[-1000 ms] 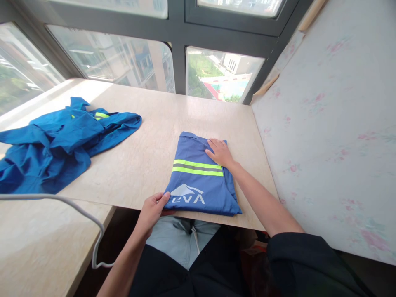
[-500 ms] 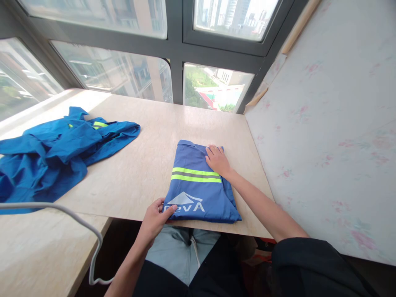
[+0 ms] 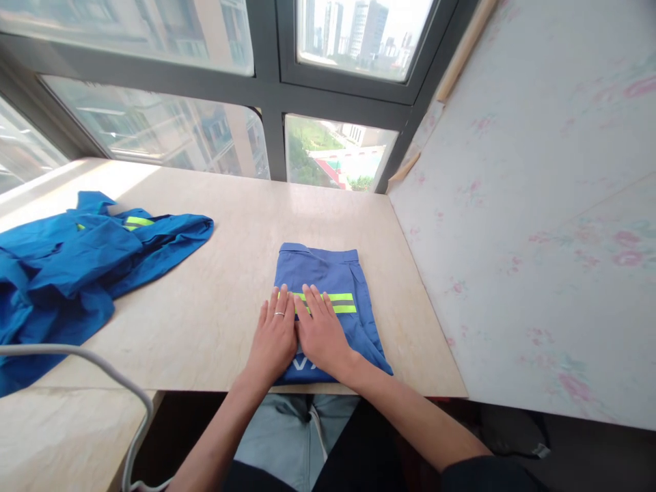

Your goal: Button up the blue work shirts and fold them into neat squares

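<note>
A folded blue garment (image 3: pixel 328 273) with a yellow reflective stripe and white lettering lies near the front edge of the beige table (image 3: pixel 220 301). Both palms press flat on its near half, side by side. My left hand (image 3: pixel 275 336), with a ring on one finger, lies open on the garment's left part, fingers stretched forward. My right hand (image 3: pixel 320 335) lies open beside it, touching it, fingers stretched over the stripe. The hands hide most of the lettering.
A crumpled pile of blue work clothes (image 3: pixel 76 253) with a yellow stripe lies at the table's left. A white cable (image 3: pixel 102 369) curves over the lower left surface. Windows run along the back; a pale flowered wall (image 3: pixel 538 205) stands on the right.
My left hand let go of the garment's near corner and my right hand left the far edge; both now lie flat together on the garment. The view tilted up slightly.
</note>
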Action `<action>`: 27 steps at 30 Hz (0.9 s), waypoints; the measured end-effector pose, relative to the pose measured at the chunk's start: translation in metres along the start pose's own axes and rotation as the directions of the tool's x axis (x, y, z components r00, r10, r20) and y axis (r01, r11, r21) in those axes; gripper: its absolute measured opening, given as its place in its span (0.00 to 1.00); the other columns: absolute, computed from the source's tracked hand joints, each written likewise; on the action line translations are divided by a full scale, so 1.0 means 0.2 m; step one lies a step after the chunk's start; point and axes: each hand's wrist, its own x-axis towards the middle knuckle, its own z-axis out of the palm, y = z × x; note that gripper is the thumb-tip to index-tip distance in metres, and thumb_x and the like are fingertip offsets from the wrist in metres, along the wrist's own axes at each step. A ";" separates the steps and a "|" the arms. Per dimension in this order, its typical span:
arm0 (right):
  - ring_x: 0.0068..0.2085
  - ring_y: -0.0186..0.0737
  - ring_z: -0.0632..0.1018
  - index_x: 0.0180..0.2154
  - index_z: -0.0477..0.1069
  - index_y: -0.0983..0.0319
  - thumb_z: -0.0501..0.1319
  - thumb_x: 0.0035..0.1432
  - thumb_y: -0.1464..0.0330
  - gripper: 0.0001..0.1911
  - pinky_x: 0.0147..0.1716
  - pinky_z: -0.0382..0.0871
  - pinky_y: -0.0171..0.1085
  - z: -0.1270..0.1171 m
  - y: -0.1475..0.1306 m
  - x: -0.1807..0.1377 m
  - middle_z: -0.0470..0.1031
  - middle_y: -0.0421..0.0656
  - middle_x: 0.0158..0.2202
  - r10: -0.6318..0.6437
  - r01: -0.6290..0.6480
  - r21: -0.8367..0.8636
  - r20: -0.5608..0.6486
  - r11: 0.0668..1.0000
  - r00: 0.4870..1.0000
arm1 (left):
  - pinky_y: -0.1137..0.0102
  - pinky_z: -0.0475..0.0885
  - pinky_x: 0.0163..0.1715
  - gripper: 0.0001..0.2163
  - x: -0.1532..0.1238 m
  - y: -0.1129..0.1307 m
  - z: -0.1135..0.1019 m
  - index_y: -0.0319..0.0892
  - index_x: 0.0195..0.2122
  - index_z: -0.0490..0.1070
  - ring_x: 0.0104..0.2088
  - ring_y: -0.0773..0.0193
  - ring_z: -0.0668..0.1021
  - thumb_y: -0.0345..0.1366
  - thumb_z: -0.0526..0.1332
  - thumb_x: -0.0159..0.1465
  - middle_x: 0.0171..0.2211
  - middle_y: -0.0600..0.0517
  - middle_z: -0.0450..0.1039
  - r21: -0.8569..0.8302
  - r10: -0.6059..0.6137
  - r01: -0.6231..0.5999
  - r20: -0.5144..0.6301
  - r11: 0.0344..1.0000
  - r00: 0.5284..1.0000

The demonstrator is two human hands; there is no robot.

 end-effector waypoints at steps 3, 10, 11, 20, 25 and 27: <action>0.69 0.55 0.55 0.63 0.61 0.71 0.54 0.67 0.63 0.28 0.65 0.54 0.57 0.03 0.12 -0.08 0.56 0.59 0.68 0.035 -0.037 0.040 0.036 0.999 0.999 | 0.46 0.59 0.62 0.25 -0.02 0.01 0.06 0.29 0.64 0.58 0.69 0.42 0.55 0.37 0.47 0.69 0.68 0.35 0.52 0.027 0.022 -0.023 0.030 0.999 0.999; 0.69 0.53 0.57 0.64 0.60 0.68 0.55 0.67 0.59 0.29 0.66 0.55 0.55 -0.05 0.21 -0.20 0.57 0.56 0.67 -0.015 0.008 0.083 0.084 0.996 0.996 | 0.48 0.61 0.62 0.33 -0.10 0.03 0.07 0.25 0.66 0.54 0.69 0.40 0.51 0.49 0.49 0.69 0.68 0.30 0.51 -0.030 0.053 -0.054 -0.034 0.998 0.998; 0.69 0.53 0.57 0.64 0.60 0.68 0.55 0.67 0.60 0.29 0.66 0.56 0.55 -0.06 0.21 -0.20 0.57 0.55 0.68 -0.005 -0.002 0.087 0.084 0.996 0.996 | 0.48 0.61 0.62 0.33 -0.10 0.04 0.07 0.25 0.66 0.54 0.70 0.40 0.50 0.49 0.48 0.69 0.68 0.30 0.51 -0.037 0.060 -0.061 -0.031 0.997 0.998; 0.66 0.46 0.64 0.58 0.69 0.63 0.54 0.67 0.66 0.20 0.64 0.61 0.52 -0.14 0.52 -0.24 0.67 0.51 0.62 0.025 -0.010 0.190 -0.074 0.982 0.997 | 0.46 0.58 0.62 0.31 0.13 0.27 0.15 0.26 0.65 0.58 0.68 0.38 0.55 0.47 0.49 0.69 0.67 0.32 0.53 -0.082 0.024 -0.022 0.024 0.996 0.999; 0.63 0.44 0.68 0.54 0.73 0.61 0.52 0.67 0.70 0.18 0.63 0.64 0.51 -0.22 0.79 -0.29 0.72 0.50 0.59 0.172 -0.149 0.122 -0.205 0.981 0.964 | 0.40 0.52 0.63 0.29 0.30 0.51 0.20 0.29 0.66 0.58 0.68 0.37 0.54 0.44 0.50 0.68 0.68 0.33 0.52 -0.139 0.003 0.008 0.079 0.990 0.997; 0.63 0.44 0.68 0.54 0.73 0.62 0.52 0.67 0.70 0.19 0.63 0.63 0.51 -0.25 0.88 -0.31 0.71 0.50 0.60 0.212 -0.195 0.101 -0.195 0.976 0.958 | 0.37 0.50 0.63 0.30 0.35 0.60 0.22 0.29 0.66 0.57 0.69 0.37 0.52 0.44 0.51 0.68 0.68 0.33 0.51 -0.165 -0.003 0.019 0.098 0.986 0.995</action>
